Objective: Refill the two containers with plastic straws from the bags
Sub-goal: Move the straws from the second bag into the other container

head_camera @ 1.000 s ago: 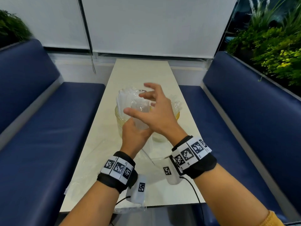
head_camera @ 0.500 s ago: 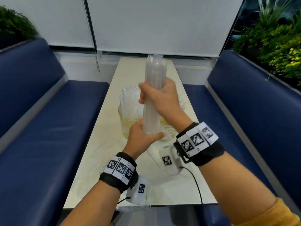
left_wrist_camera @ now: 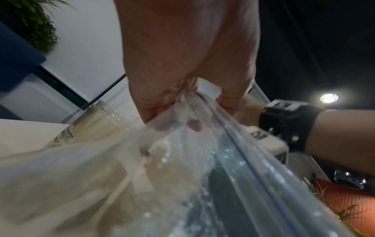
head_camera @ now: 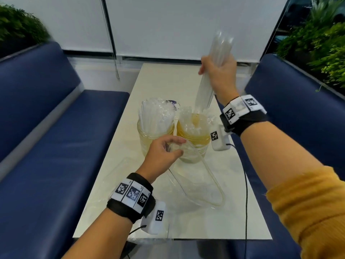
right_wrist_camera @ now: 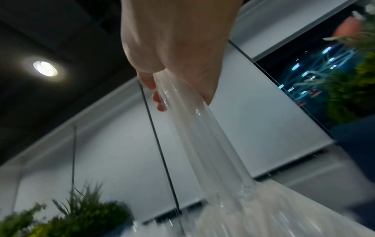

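Note:
Two clear jars stand side by side on the pale table [head_camera: 239,217]. The left jar [head_camera: 155,135] is packed with wrapped straws. Above the right jar [head_camera: 193,134] my right hand [head_camera: 218,75] grips a bundle of straws [head_camera: 207,85], tilted, with its lower end at the jar's mouth. The same bundle of straws [right_wrist_camera: 194,133] runs down from my fingers in the right wrist view. My left hand [head_camera: 164,152] pinches the mouth of a clear zip bag [head_camera: 197,182] that hangs down to the table. That zip bag [left_wrist_camera: 202,160] shows under my thumb and fingers in the left wrist view.
Blue benches [head_camera: 46,146] run along both long sides of the table. A second flat clear bag [head_camera: 112,176] lies on the table left of my left hand. A black cable [head_camera: 246,193] hangs from my right wrist. Plants [head_camera: 317,43] stand behind the right bench.
My right hand has carried the straw bundle up and right, out of the bag, and tilted it over the right jar. My left hand let go of the bundle and now holds only the bag.

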